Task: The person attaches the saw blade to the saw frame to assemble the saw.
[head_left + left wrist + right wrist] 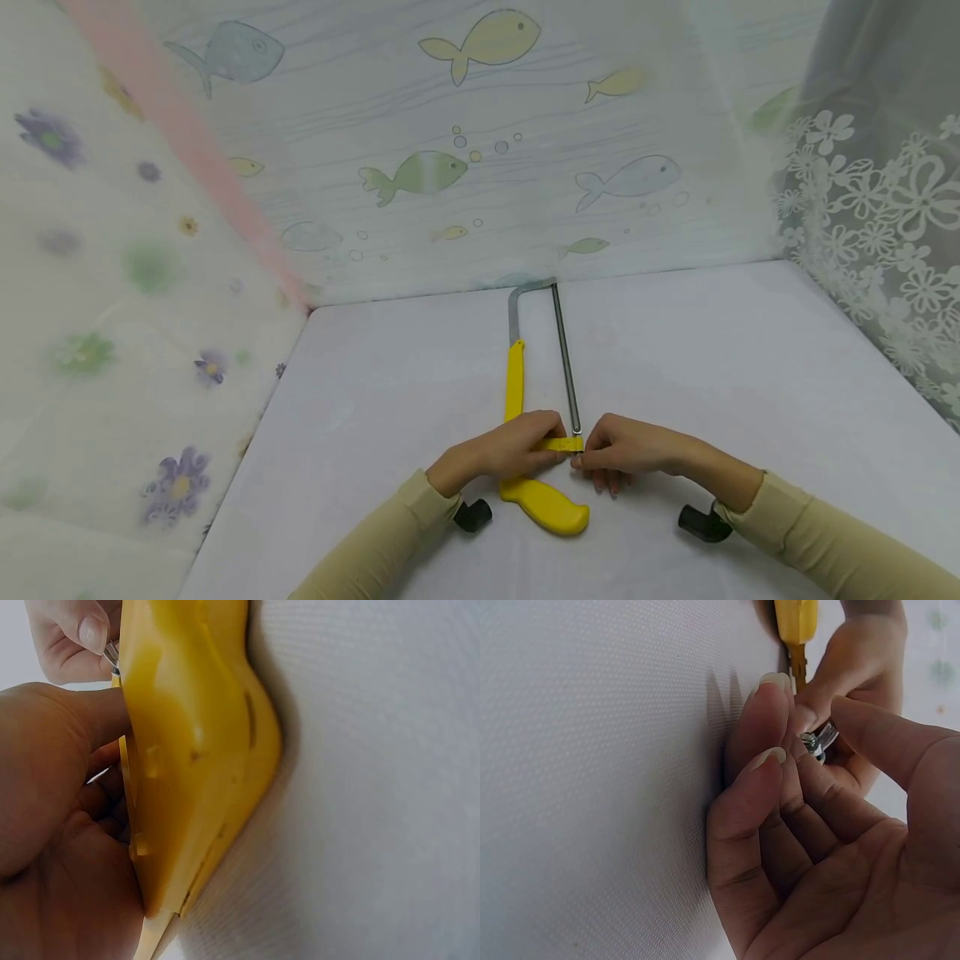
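Hacksaw [525, 400] with a yellow handle and a grey metal frame is laid flat on the white counter [750, 375], its grip end nearest the person and its far end close to the backdrop. The thin blade [566, 367] is seen running along the right side of the frame. At the near end of the blade, a small metal wing nut [819, 741] is pinched between the thumb and fingers [776, 712] of the right hand [626, 450], whose lower fingertips are rested on the counter. The yellow crosspiece beside that nut is gripped by the left hand [510, 450], with its fingers curled over the handle from the left; in the left wrist view the yellow plastic [195, 750] is pressed against the palm. The two hands are nearly touching at the nut. Both forearms are covered by beige sleeves [825, 533], and a dark wrist mount [472, 515] is seen just left of the grip end. Behind the counter, a pale curtain printed with fish [420, 171] is hung, flanked by a flowered sheet [112, 333] on the left and white floral lace [885, 233] on the right.
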Demonstrator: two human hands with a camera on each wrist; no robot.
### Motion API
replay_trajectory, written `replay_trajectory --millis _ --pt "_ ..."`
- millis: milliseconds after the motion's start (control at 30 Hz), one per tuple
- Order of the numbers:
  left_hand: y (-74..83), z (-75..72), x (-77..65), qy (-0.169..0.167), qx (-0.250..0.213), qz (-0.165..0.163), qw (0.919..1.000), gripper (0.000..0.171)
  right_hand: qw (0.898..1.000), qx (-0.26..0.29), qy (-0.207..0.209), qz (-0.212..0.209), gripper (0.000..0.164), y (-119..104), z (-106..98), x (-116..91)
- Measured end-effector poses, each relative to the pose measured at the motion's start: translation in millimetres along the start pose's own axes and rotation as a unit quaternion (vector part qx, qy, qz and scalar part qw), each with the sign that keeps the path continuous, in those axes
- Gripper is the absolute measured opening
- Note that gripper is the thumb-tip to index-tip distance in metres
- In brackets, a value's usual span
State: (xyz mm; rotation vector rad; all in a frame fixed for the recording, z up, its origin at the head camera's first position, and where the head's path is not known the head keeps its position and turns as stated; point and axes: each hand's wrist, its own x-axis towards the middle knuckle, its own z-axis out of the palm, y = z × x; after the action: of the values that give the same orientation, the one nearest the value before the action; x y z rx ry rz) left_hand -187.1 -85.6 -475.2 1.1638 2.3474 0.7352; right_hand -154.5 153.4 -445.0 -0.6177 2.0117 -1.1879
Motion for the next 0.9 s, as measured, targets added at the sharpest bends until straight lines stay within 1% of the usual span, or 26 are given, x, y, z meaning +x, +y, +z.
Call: replay_trajectory --millis 333,567,900 --pt "2.2 -2.5 -0.1 0.001 0.005 -0.001 1.0 0.011 1.0 -0.003 0.0 0.005 0.037 -0.9 -1.9 -2.0" --pt "2.0 -1.9 0.5 0.003 0.007 0.0 1.0 0.012 1.0 -0.001 0.005 0.013 0.035 2.4 -4.2 -3.8" --pt "3.7 -1.7 0.2 0.0 0.0 -0.009 1.0 0.014 1.0 0.003 0.006 0.005 0.03 4.2 -4.8 -6.6"
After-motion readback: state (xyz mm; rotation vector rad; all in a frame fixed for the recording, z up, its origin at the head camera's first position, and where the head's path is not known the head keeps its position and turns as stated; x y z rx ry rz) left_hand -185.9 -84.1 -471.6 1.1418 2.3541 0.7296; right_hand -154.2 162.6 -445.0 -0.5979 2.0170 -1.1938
